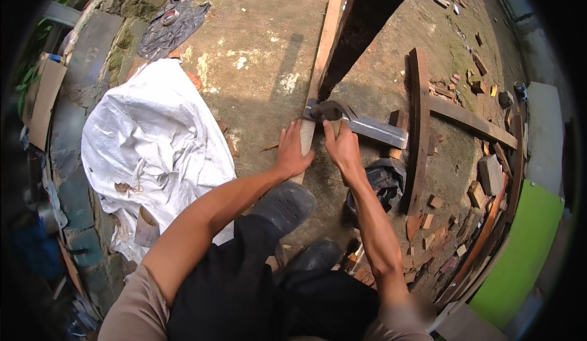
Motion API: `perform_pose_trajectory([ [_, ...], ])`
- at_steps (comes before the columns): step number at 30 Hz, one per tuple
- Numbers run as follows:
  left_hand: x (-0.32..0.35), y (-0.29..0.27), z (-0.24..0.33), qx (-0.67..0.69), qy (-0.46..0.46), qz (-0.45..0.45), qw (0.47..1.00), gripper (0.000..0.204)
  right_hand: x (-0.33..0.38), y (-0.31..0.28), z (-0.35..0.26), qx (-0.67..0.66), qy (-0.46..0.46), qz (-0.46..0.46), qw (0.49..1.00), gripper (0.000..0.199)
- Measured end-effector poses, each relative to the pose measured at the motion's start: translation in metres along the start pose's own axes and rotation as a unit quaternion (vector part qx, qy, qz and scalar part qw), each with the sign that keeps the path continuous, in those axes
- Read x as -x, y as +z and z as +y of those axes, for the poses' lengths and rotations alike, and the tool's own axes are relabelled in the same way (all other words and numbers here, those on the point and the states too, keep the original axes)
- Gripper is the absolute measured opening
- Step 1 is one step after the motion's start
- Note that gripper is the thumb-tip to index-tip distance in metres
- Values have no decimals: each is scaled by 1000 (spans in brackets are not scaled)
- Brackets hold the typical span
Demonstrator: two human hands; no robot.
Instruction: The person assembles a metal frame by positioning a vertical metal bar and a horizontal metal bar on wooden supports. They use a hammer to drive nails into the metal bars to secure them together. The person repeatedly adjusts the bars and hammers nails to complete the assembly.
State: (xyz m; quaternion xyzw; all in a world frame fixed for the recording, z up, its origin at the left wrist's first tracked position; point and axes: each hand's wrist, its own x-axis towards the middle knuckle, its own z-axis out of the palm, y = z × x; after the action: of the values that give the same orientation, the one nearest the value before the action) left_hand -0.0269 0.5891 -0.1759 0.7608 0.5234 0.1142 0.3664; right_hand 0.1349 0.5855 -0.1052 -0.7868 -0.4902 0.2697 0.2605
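Note:
My right hand [342, 148] is closed round the handle of a claw hammer [333, 111]. The hammer's head lies against a long, light wooden strip [327, 32], by the foot of a dark upright post [370, 20]. My left hand [295, 152] holds the same strip nearer to me, fingers along its left edge and thumb across it. The strip's near end runs down toward my dark clog [285, 206]. Just right of the hammer a grey bar [376, 131] reaches toward a dark brown beam [419, 127]. Whether a nail sits under the hammer head is hidden.
A white sack [156, 139] spreads on the left beside a low block wall [88, 53]. Black plastic with a tape roll [170, 18] lies beyond. A black bag [386, 182], wood offcuts [477, 194] and a crosspiece [474, 121] lie right, near a green panel [520, 252].

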Motion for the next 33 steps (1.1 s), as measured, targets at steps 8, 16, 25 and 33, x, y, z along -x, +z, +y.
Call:
perform_pose_trajectory([
  [8, -4, -5, -4, -4, 15, 4, 1000, 95, 30, -41, -29, -263, -211, 141, 931, 28],
  [16, -2, -9, -1, -11, -19, -29, 999, 96, 1, -33, -27, 57, 29, -61, 996, 50],
  [25, -3, -6, -3, -10, 15, 6, 1000, 94, 15, -9, -5, -82, -305, 251, 915, 28],
  [33, 6, -11, -11, -18, -8, -1, 1000, 94, 40, -68, -62, -173, -108, 98, 974, 30],
])
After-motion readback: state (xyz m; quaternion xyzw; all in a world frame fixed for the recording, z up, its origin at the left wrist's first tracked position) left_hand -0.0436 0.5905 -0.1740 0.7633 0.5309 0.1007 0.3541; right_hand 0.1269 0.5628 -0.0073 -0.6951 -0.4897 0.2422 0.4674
